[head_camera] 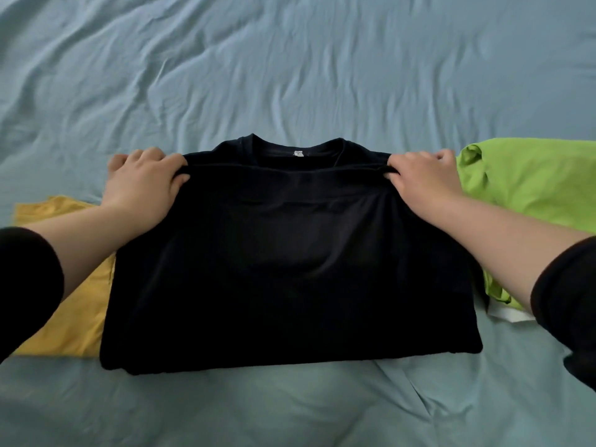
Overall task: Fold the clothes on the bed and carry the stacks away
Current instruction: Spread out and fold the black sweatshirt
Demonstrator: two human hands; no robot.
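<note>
Head view, one wide-angle camera: worn on the person's head, faced forward and down over the wrinkled pale-blue bedsheet (290, 75). Range close: left hand (145, 185) and right hand (422, 185) reached in from the lower corners; the folded black crew-neck T-shirt (290, 269) filled the centre.

Underneath it all is a pale blue-grey cotton bed sheet (290, 75), filling the view from edge to edge. The far half is thoroughly rumpled, with long creases fanning across it, the deepest around the middle. There are soft ridges up in the far left corner too. Toward the near edge it lies smoother, with just a couple of broad folds and one sharper crease slanting at the near right. Over by the right edge, a small flat white piece (512, 316) rests on the sheet. Only a sliver shows, so I can't tell what it is.
</note>
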